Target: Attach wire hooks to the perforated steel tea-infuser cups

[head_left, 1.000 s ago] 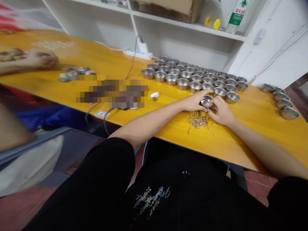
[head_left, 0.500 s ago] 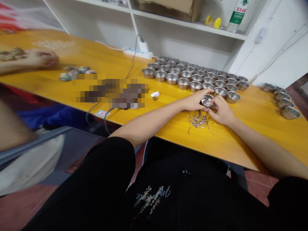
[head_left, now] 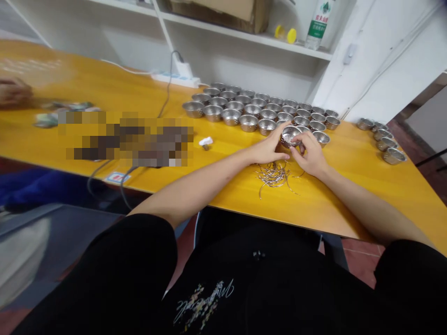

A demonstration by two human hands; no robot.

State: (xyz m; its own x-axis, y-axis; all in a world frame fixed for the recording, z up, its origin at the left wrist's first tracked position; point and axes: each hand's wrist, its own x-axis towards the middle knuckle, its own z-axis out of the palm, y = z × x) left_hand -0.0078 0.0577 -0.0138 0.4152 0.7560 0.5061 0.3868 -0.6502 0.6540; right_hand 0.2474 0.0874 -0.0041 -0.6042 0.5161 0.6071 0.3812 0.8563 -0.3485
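A small perforated metal cup (head_left: 289, 135) is between my hands, tilted so its inside shows. My left hand (head_left: 270, 148) holds it from the left, fingers behind it and thumb stretched out in front. My right hand (head_left: 309, 151) is at its right side, fingers bent over the rim and pinched together; anything between those fingertips is too small to make out. Just in front of my hands lies a loose pile of thin curved metal wires (head_left: 274, 176). Behind them, several rows of similar metal cups (head_left: 248, 122) stand on the yellow table (head_left: 226, 184).
More cups (head_left: 394, 157) stand at the right. Blurred dark objects (head_left: 162, 144) and a small white item (head_left: 206, 141) lie left of my arm. A power strip (head_left: 176, 78) is at the back. Another person's hand (head_left: 14, 91) rests at the far left.
The view has shifted to the right. The cup is now raised and tilted a little more, and my left thumb has moved away from its front.
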